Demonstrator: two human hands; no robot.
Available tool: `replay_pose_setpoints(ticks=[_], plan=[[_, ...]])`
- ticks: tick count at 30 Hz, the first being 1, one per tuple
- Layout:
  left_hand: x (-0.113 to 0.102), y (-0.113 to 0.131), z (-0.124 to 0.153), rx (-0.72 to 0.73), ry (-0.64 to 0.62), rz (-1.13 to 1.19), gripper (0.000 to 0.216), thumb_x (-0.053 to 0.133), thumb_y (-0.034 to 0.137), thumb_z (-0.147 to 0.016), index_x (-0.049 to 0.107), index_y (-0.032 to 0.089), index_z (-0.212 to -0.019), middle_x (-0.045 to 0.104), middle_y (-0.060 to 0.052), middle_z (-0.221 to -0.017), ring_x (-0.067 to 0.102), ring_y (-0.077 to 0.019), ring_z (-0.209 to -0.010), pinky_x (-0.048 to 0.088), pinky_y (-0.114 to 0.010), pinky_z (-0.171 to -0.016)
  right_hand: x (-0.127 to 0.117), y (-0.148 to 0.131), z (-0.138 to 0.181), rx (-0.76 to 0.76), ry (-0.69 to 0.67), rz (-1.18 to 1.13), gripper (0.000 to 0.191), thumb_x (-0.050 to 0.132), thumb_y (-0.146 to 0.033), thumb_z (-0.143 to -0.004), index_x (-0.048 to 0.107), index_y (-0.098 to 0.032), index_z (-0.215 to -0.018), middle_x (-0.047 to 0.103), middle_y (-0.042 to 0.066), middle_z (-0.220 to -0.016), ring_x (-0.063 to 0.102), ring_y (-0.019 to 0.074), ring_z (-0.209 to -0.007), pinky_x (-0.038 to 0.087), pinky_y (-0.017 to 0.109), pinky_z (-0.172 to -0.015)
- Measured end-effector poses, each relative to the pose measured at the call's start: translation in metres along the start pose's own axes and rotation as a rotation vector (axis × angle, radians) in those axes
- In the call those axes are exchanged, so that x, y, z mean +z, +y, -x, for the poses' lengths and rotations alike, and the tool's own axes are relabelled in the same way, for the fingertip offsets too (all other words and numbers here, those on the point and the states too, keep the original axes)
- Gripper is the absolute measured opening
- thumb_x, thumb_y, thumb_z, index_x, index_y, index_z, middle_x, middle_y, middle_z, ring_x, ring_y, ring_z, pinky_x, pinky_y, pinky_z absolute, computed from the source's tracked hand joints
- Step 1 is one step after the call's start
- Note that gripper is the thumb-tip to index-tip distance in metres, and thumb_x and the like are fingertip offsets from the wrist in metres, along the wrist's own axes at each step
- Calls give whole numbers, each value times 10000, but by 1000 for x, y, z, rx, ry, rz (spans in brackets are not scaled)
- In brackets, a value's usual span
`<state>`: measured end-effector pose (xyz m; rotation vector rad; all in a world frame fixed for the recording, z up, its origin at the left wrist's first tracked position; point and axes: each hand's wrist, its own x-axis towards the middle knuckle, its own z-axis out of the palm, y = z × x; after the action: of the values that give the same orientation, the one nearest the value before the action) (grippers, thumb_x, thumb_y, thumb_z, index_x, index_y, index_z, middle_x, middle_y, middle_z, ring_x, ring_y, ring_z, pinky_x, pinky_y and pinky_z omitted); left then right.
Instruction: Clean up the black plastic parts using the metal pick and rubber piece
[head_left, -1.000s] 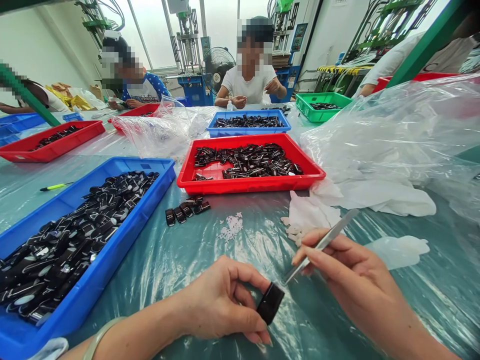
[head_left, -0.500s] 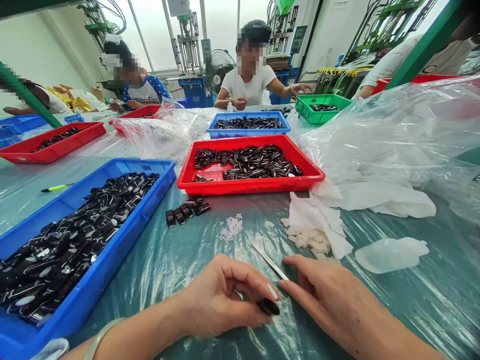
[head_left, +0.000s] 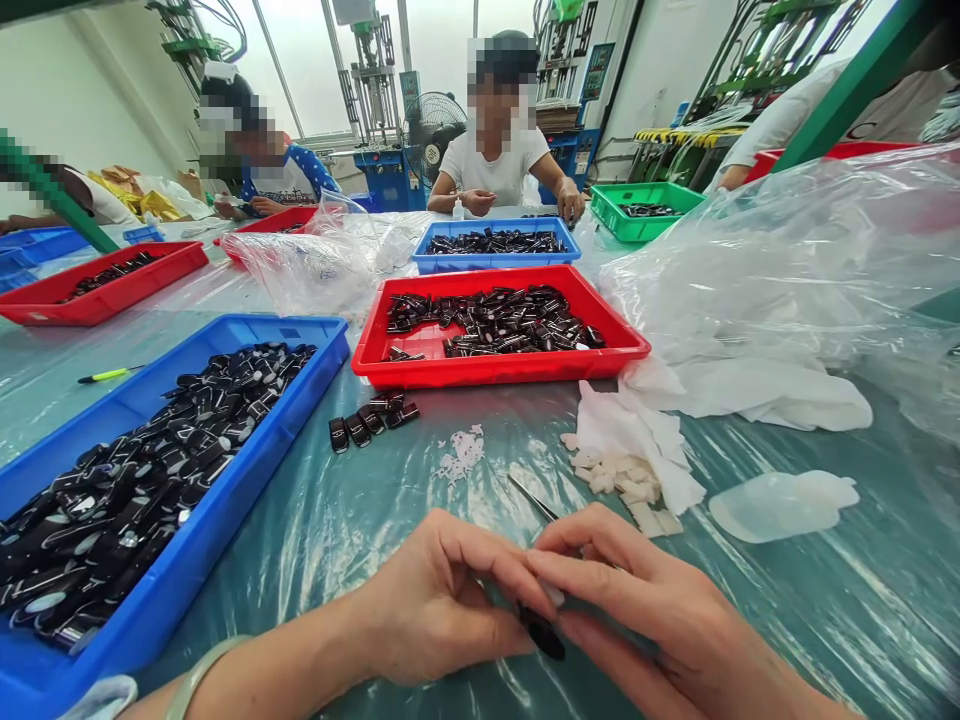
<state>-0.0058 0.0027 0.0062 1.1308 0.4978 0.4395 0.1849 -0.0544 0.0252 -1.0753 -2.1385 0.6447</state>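
My left hand (head_left: 442,605) is closed in a pinch on a small black plastic part (head_left: 541,632) with a rounded end. Against its fingertips, the fingers of my right hand (head_left: 637,590) meet the same part. A small white piece (head_left: 553,594) shows between the hands, partly covered. Slim metal tweezers (head_left: 531,495) run beneath the right hand's fingers, with their tip pointing away from me; the hand hides their rear end. Beyond the hands lie small white scraps (head_left: 460,454) and a short row of black parts (head_left: 358,428).
A blue tray (head_left: 247,490) of black parts stands at left, a red tray (head_left: 495,372) ahead. At right are white pads (head_left: 626,480), a tissue (head_left: 637,440), a translucent bottle (head_left: 780,505) and plastic sheeting (head_left: 810,260). Co-workers sit across the table.
My right hand has moved left and up to meet my left fingertips and the black part. The tweezers have turned slightly. A co-worker's hand has moved from the green tray to the blue one.
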Motion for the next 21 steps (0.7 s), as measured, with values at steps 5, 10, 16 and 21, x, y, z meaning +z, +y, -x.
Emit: replay_pose_setpoints(ticks=[5, 10, 16, 21], plan=[[1, 1, -1, -18, -13, 43, 153, 709, 87, -671, 737, 147, -809, 679, -60, -791, 597, -113, -722, 465, -211, -685, 4, 4, 0, -35, 56, -15, 265, 484, -8, -802, 589, -178, -975, 573, 54, -905, 599, 99, -813, 514, 165, -703], [2, 3, -2, -34, 3, 76, 167, 730, 90, -642, 740, 158, -794, 682, -62, -841, 609, -106, -714, 470, -192, -669, 5, 6, 0, -33, 175, -47, 224, 495, -13, -807, 569, -191, -921, 598, 29, -844, 608, 89, -755, 510, 161, -650], [0, -3, -3, -61, 65, -42, 198, 724, 100, -621, 733, 148, -812, 687, -66, -872, 584, -117, -727, 449, -204, -657, 7, -3, 3, 125, 358, -112, 233, 616, -106, -769, 578, -279, -920, 638, -53, -726, 615, 90, -629, 506, 149, -581], [2, -5, -4, -163, 140, -146, 204, 720, 152, -601, 718, 121, -803, 648, -28, -680, 501, -84, -585, 387, -201, -564, 8, -6, 5, 47, 251, -107, 263, 591, -43, -757, 568, -244, -926, 638, -15, -749, 614, 102, -633, 510, 177, -572]])
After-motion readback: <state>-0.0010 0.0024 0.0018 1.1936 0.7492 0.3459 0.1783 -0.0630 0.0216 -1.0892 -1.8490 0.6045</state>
